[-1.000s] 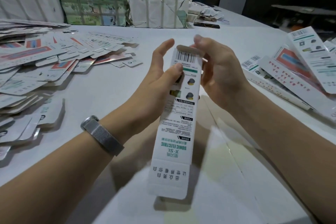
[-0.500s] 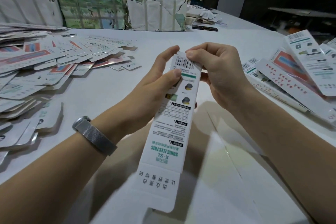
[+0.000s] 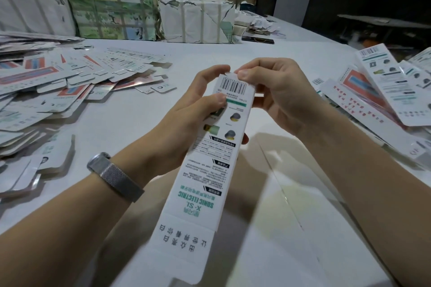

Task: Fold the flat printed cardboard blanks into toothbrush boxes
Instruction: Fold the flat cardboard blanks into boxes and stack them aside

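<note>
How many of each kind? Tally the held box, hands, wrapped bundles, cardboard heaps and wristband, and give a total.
box, held: 1
hands, left and right: 2
wrapped bundles: 3
cardboard heaps: 2
wristband: 1
Total: 9
</note>
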Motion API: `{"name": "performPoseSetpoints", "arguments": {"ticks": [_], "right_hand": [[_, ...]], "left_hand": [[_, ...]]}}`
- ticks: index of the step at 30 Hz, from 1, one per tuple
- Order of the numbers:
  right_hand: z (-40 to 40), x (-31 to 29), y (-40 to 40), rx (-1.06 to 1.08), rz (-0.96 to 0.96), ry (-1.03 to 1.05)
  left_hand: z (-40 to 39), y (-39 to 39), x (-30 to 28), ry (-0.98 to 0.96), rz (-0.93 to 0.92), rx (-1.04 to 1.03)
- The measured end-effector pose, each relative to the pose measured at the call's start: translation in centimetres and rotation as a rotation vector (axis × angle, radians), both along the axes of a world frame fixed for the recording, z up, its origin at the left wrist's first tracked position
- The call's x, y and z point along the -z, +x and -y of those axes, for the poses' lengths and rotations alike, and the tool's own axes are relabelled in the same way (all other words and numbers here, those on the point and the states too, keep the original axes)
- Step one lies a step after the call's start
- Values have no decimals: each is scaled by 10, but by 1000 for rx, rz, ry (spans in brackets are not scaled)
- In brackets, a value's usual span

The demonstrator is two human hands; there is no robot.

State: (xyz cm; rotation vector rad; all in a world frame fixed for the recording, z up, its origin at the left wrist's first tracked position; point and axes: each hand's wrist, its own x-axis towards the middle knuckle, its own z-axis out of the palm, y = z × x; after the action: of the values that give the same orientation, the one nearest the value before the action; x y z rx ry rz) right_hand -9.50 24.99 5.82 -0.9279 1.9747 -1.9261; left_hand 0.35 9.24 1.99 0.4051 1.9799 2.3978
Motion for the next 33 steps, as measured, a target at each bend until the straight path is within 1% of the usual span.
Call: {"name": "performPoseSetpoints", "arguments": {"ticks": [2, 4, 8, 13, 17, 18, 20, 22, 24, 25, 27, 28, 29, 31, 32, 33], "right_hand": [[-3, -2, -2, -22, -2, 6], [-4, -2, -2, -52, -29, 14], [-3, 1, -1, -63, -41, -14], [7, 6, 7, -48, -65, -35], [13, 8, 15, -61, -57, -28], [14, 8, 17, -36, -87, -10], [16, 9, 19, 79, -219, 54], [16, 9, 21, 177, -374, 120], [17, 11, 23, 167, -474, 214], [17, 11, 24, 144, -499, 268], [18, 11, 25, 132, -505, 345], [18, 9, 26, 143, -490, 360], [17, 7, 26, 156, -468, 368], [16, 3, 27, 176, -446, 392], [15, 1, 28, 184, -453, 414], [16, 1, 30, 183, -462, 438]], "left_hand": [[0, 0, -1, 15, -7, 28], [0, 1, -2, -4, -28, 6], [1, 1, -2, -64, -90, -85], [4, -2, 0, -24, -126, -212], [0, -6, 2, -82, -229, -336], [-2, -8, 1, -99, -268, -363], [-4, -11, 1, -94, -315, -351], [-1, -10, 1, -72, -300, -314], [0, -11, 0, -50, -280, -326], [-3, -14, -2, -51, -280, -375], [-5, -22, 0, -145, -308, -527], [-2, -20, 9, -193, -371, -528], [-2, -17, 16, -203, -417, -485], [-2, -23, 21, -84, -378, -406], [-3, -28, 15, -14, -313, -380], [-2, -29, 15, 16, -248, -362]]}}
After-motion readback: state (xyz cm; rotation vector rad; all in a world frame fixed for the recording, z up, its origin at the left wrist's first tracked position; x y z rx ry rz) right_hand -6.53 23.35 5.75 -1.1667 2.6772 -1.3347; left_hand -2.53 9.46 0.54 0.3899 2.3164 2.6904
